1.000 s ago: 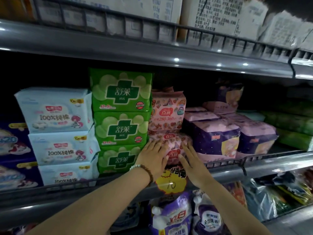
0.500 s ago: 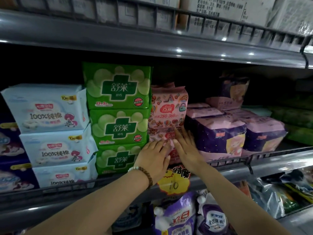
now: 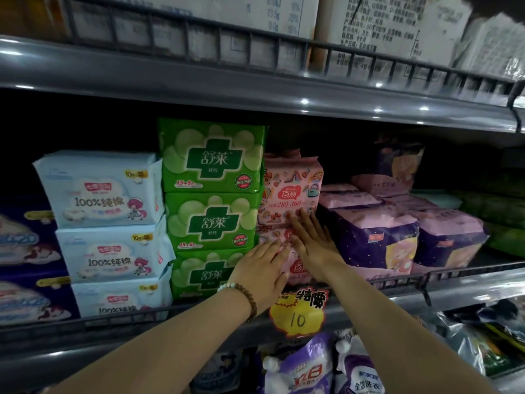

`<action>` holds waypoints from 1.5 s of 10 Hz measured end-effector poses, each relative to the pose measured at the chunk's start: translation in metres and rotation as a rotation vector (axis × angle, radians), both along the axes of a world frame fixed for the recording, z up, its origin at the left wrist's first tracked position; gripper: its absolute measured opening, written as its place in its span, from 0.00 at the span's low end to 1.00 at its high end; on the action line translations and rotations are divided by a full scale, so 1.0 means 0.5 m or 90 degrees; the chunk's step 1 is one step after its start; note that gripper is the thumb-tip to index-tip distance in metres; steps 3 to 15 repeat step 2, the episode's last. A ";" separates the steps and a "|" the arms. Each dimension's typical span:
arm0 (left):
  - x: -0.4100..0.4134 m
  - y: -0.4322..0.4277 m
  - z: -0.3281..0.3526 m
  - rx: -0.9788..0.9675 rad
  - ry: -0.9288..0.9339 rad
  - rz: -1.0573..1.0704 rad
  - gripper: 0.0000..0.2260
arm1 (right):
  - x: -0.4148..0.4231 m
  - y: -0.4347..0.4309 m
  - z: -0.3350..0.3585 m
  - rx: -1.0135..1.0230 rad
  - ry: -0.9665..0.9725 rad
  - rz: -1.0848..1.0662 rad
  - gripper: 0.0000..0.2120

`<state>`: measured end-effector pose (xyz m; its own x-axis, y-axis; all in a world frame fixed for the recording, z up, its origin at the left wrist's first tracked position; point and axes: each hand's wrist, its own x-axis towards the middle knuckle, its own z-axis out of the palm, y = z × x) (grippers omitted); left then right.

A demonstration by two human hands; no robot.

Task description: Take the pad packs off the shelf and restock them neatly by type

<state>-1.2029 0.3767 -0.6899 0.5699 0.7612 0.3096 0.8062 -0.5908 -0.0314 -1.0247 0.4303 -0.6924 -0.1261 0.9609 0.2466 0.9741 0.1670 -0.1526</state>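
Both grips lay flat, fingers straight, holding nothing: the left grip point(image 3: 262, 270) pressed the lower pink pad pack point(image 3: 297, 268), while the right grip point(image 3: 312, 245) reached up to touch the upper pink pad pack point(image 3: 292, 189). The pink stack stood on the shelf point(image 3: 466, 288), between the green packs point(image 3: 211, 159) and the purple packs point(image 3: 375, 237).

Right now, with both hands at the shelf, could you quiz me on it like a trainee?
1. True or false: the left hand and the right hand both lie flat on the pink packs.
2. How many green packs are stacked in view?
3. Just right of the pink packs stand: A the green packs, B the purple packs, C nothing?
Key: 1 true; 2 three; 3 B.
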 end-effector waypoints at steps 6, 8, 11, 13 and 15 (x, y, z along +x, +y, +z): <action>-0.045 -0.052 0.039 0.010 -0.144 -0.049 0.21 | 0.017 -0.118 0.038 0.075 -0.026 0.039 0.28; -0.045 -0.052 0.039 0.010 -0.144 -0.049 0.21 | 0.017 -0.118 0.038 0.075 -0.026 0.039 0.28; -0.045 -0.052 0.039 0.010 -0.144 -0.049 0.21 | 0.017 -0.118 0.038 0.075 -0.026 0.039 0.28; -0.045 -0.052 0.039 0.010 -0.144 -0.049 0.21 | 0.017 -0.118 0.038 0.075 -0.026 0.039 0.28; -0.045 -0.052 0.039 0.010 -0.144 -0.049 0.21 | 0.017 -0.118 0.038 0.075 -0.026 0.039 0.28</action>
